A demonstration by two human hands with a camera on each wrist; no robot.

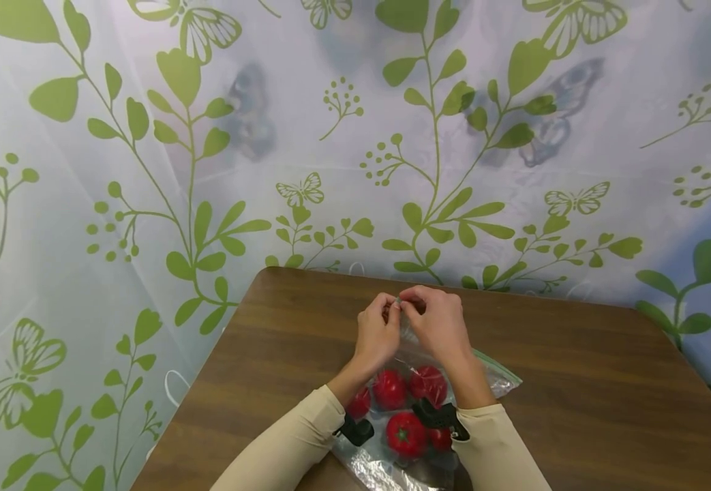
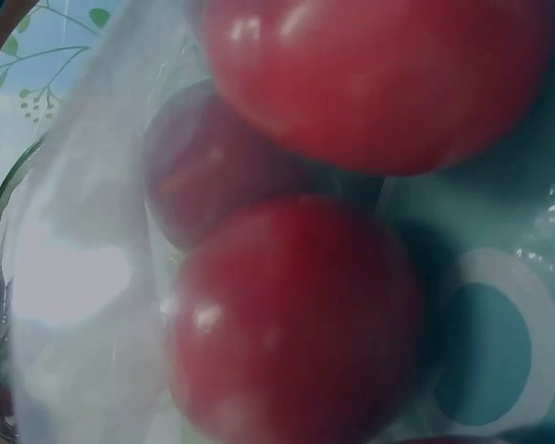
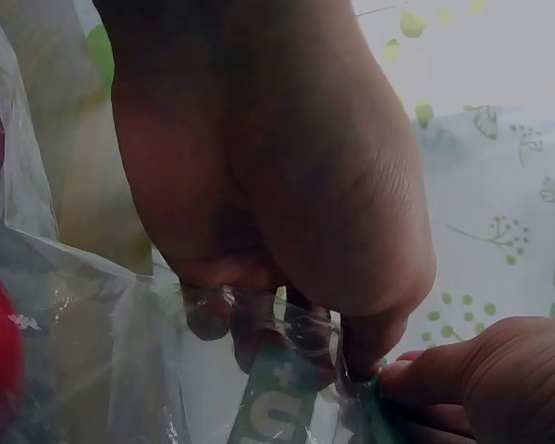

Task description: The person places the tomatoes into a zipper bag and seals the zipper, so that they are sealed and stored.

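Note:
A clear zip bag (image 1: 380, 470) with a green seal strip (image 1: 502, 368) lies on the table, its top edge raised between my hands. Several red tomatoes (image 1: 406, 434) are inside it, one showing a green stem end. My left hand (image 1: 378, 331) pinches the bag's edge between thumb and fingers. Right beside it, my right hand (image 1: 440, 320) pinches the same edge, the fingertips of both hands nearly meeting. Close up in the left wrist view, tomatoes (image 2: 296, 324) press against the plastic. In the right wrist view, the clear film (image 3: 148, 342) runs to the fingers, with the green strip at the pinch.
The brown wooden table (image 1: 576, 382) extends to both sides of the bag. Behind it and to the left hangs a pale curtain (image 1: 330, 150) printed with green leaves and butterflies. Black wrist straps (image 1: 355, 431) sit over the bag in the head view.

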